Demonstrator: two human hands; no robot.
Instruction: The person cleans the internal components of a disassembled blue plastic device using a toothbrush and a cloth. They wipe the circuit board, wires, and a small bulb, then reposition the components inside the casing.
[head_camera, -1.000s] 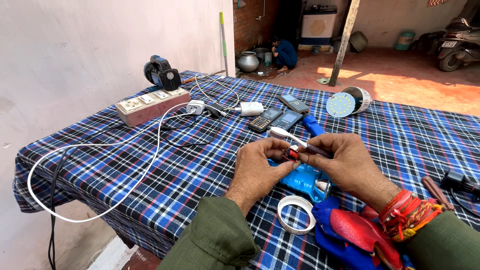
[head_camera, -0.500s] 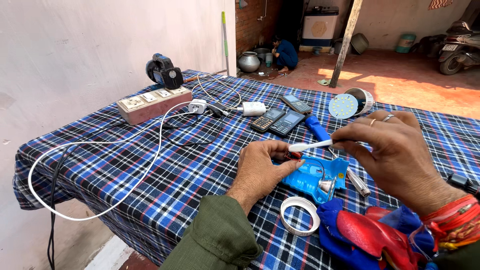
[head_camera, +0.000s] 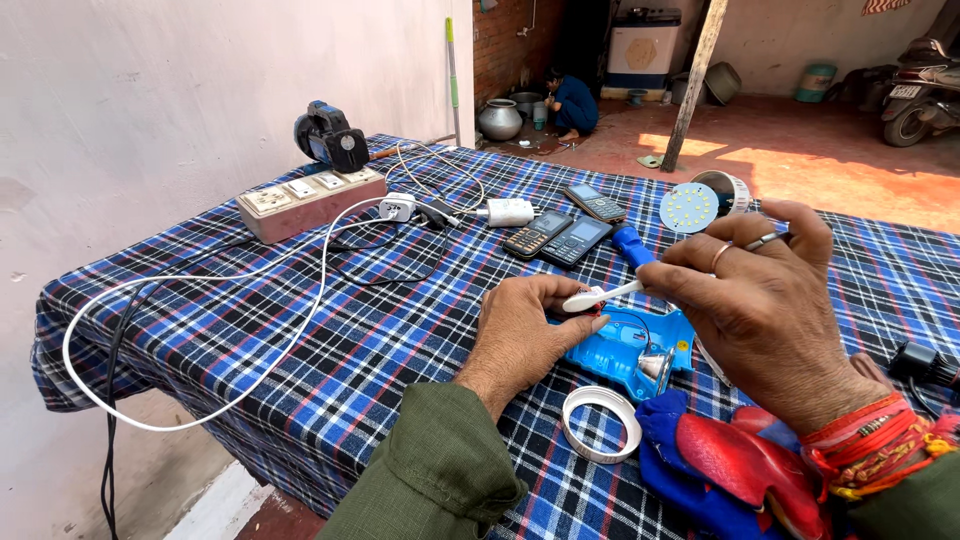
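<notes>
Now, white tool: pinched in my right hand, tip at my left hand.
Left hand: fingers curled on the blue casing.
White ring: on the tabletop, 6 o'clock of casing.
Phones: 12 o'clock.

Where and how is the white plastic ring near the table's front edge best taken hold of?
Probably by its rim, from above. The white ring lies flat and open on the checked cloth, so one fingertip can go inside and one outside. Its left arc looks clearest; the blue casing and red-blue bundle crowd the right.
</notes>
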